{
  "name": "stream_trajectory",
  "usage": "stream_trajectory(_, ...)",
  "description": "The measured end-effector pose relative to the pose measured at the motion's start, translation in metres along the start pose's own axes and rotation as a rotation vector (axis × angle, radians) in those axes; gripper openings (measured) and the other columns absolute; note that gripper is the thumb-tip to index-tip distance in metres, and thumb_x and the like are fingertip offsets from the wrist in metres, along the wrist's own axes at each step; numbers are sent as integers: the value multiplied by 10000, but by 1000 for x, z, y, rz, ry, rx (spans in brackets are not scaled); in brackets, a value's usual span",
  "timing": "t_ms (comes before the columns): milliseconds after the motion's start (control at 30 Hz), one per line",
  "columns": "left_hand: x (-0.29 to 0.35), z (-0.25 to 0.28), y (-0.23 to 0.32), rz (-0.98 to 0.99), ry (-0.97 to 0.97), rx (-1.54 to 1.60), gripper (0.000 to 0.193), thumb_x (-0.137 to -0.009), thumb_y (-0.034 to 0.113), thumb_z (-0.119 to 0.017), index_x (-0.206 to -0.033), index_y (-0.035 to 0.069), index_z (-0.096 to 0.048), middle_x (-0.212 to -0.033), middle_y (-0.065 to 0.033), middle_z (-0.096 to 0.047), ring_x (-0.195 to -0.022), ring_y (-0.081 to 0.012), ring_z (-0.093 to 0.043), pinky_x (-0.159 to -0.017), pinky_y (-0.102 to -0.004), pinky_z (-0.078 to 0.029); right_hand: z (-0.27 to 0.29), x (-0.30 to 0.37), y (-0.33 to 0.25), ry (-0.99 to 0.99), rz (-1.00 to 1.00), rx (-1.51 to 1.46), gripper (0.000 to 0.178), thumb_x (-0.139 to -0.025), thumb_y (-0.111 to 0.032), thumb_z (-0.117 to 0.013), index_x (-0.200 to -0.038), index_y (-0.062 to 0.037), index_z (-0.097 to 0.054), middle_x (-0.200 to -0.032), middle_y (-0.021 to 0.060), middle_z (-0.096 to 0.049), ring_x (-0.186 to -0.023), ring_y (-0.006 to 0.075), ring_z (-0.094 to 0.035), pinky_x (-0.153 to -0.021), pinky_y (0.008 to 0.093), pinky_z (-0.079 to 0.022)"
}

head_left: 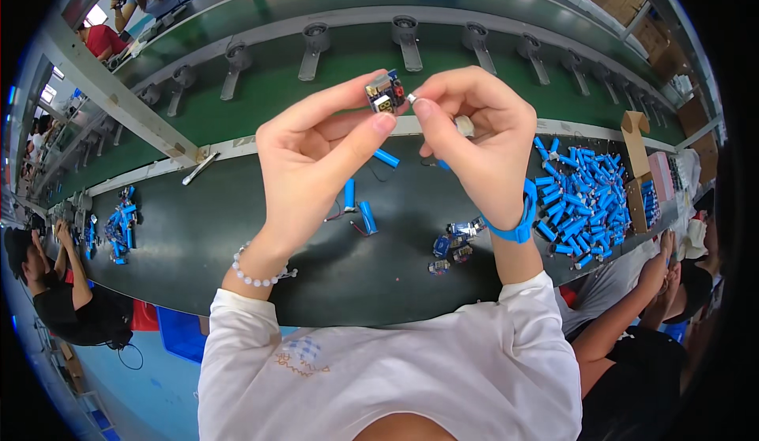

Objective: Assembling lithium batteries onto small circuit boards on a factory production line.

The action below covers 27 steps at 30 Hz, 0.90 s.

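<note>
Raised over the bench, my left hand (312, 144) pinches a small circuit board (385, 93) with dark, silver and red parts between thumb and fingers. Close beside the board's right edge, my right hand (484, 124) closes thumb and forefinger on a small white connector (412, 98). Whether the connector touches the board I cannot tell. A whitish piece (464, 126) shows against the curled fingers of that hand. Below my hands lie a few blue cylindrical batteries (368, 218) with thin wires. Several more circuit boards (452, 247) sit in a loose group near my right wrist.
A large heap of blue batteries (581, 196) lies at the right, beside an open cardboard box (636, 172). A smaller pile (121, 223) is at the left. Behind the bench, a green conveyor (356, 61) carries grey fan-like housings (405, 41). Co-workers sit on both sides.
</note>
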State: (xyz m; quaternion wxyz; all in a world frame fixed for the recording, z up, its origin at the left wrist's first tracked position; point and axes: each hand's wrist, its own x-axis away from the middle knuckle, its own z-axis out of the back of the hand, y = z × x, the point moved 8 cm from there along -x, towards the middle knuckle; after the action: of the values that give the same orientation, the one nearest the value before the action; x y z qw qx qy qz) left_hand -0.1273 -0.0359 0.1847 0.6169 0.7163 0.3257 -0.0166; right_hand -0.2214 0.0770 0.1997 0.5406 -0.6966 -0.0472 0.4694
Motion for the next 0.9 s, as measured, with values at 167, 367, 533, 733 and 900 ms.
stream_trajectory(167, 3, -3, -1, 8, -4, -23, 362, -817, -76, -633, -1172, -76, -562, -1086, -159, -636, -1005, -225, -632, -837, -297, -535, 0, -1, 1, -10, -1, 27, 86, -806, 37, -625, -891, 37, -622, -722, 24, -608, -578, 42, -531, -502, 172, -431)
stream_trajectory(367, 3, -3, 0, -85, 23, -104, 368, -785, -84, -665, -1145, -54, -596, -1067, -147, -644, -970, -198, -638, -856, -297, -532, 3, 0, -4, 10, 39, 141, 92, -776, 52, -638, -861, 19, -626, -657, -23, -559, -581, 14, -475, -533, 161, -339)
stream_trajectory(533, 2, -2, 3, -155, 19, -227, 359, -761, -84, -685, -1112, -34, -629, -1022, -131, -655, -923, -177, -648, -829, -286, -544, 1, 2, -10, 58, 94, 258, 105, -752, 54, -656, -840, 4, -627, -628, -43, -522, -571, 11, -446, -545, 159, -323)
stream_trajectory(733, 1, -3, 7, -239, -11, -304, 372, -722, -94, -705, -1084, -39, -643, -994, -139, -662, -890, -181, -657, -808, -287, -552, 1, 3, -12, 40, 100, 313, 104, -761, 50, -655, -850, 4, -627, -633, -43, -522, -579, 12, -449, -546, 160, -325)
stream_trajectory(900, -5, -1, 15, -402, -101, -359, 344, -650, -95, -733, -985, -48, -671, -920, -146, -676, -859, -201, -670, -789, -294, -555, -2, 4, -7, -26, 19, 216, 99, -800, 38, -639, -892, 10, -613, -709, -25, -585, -636, 20, -517, -550, 163, -364)
